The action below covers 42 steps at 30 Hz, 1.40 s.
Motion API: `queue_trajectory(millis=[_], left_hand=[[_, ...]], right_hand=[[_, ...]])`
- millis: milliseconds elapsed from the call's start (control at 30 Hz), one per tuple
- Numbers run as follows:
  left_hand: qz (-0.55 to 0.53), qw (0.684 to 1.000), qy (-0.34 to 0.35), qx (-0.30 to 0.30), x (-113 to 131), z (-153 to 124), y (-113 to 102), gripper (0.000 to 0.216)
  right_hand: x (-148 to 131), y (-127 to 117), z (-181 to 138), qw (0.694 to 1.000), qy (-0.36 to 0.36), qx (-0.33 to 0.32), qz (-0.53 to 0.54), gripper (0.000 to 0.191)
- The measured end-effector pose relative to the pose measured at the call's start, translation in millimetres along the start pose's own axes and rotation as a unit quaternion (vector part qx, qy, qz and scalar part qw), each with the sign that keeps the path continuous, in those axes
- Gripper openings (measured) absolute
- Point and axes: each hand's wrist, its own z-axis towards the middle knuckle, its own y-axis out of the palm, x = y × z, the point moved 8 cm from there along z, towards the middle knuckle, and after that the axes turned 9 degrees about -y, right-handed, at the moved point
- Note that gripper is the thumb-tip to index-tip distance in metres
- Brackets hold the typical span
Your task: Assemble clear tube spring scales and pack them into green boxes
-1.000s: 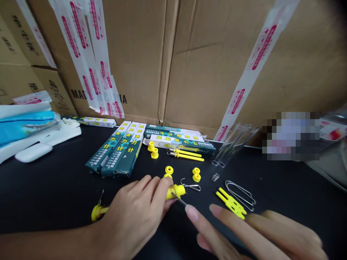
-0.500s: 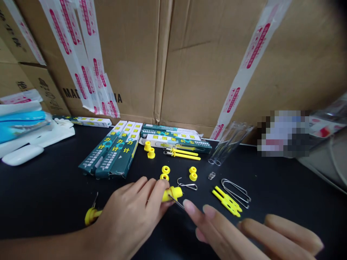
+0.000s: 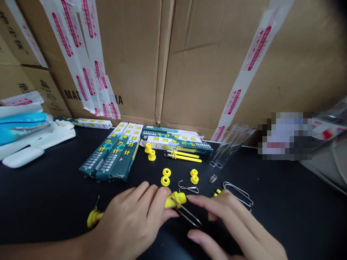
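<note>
Left hand lies over a yellow-capped tube on the black bench. My fingers are curled round its body. One yellow cap shows at 3 o'clock of the hand, the other end cap at 9 o'clock. A wire hook runs from the near cap toward 4 o'clock.

Right hand hovers low just beside the wire. Its fingers are spread and hold nothing; thumb tip sits near the wire's far end, touching or not I cannot tell.

At 12 o'clock of the hands: loose yellow caps, a bent hook, a small spring. At 2 o'clock, a wire clip. Green boxes lie at 11 o'clock, clear tubes at 1 o'clock, against cardboard cartons.
</note>
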Motion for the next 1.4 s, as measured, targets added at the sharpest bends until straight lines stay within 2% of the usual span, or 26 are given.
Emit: queue_trajectory(millis=[67, 267, 400, 500, 600, 667, 800, 867, 1067, 1233, 1400], left_hand=[[-0.006, 1.000, 0.007, 0.002, 0.8, 0.7, -1.2, 0.042], [-0.012, 1.000, 0.021, 0.014, 4.4, 2.2, -1.6, 0.040], [-0.021, 0.999, 0.032, 0.006, 6.2, 1.9, -2.0, 0.042], [-0.032, 0.998, 0.044, -0.002, 8.3, 1.3, -1.9, 0.042], [-0.047, 0.998, 0.045, 0.011, 9.9, -0.5, -3.7, 0.035], [-0.044, 0.998, 0.047, 0.026, 11.8, -2.4, -5.4, 0.030], [-0.007, 0.997, 0.067, 0.042, 16.6, -5.7, -8.2, 0.027], [0.004, 0.997, 0.071, 0.038, 16.9, -6.2, -8.5, 0.029], [-0.003, 0.997, 0.065, 0.039, 17.4, -7.3, -7.6, 0.028], [-0.037, 0.998, 0.043, -0.015, 16.6, -6.2, 3.2, 0.036], [-0.056, 0.997, 0.042, -0.029, 14.9, -7.1, 5.2, 0.037]], right_hand=[[1.8, 3.2, 2.2, 1.000, 0.002, -0.021, 0.009, 0.045], [9.5, 11.6, 7.9, 0.995, 0.047, -0.047, 0.076, 0.047], [15.3, 19.4, 7.8, 0.979, 0.114, -0.059, 0.160, 0.038], [23.7, 30.8, 3.2, 0.938, 0.210, -0.067, 0.269, 0.027], [28.5, 42.4, -1.7, 0.870, 0.295, -0.055, 0.391, 0.019], [29.9, 44.2, -2.3, 0.853, 0.317, -0.040, 0.413, 0.016], [29.9, 37.8, -0.4, 0.887, 0.302, -0.030, 0.347, 0.014], [28.5, 38.3, -1.7, 0.891, 0.307, -0.047, 0.331, 0.013], [24.5, 43.9, -3.6, 0.853, 0.339, -0.063, 0.392, 0.009], [27.8, 50.0, -8.8, 0.826, 0.364, -0.044, 0.428, 0.011], [31.1, 44.3, -9.1, 0.868, 0.335, -0.020, 0.366, 0.013]])
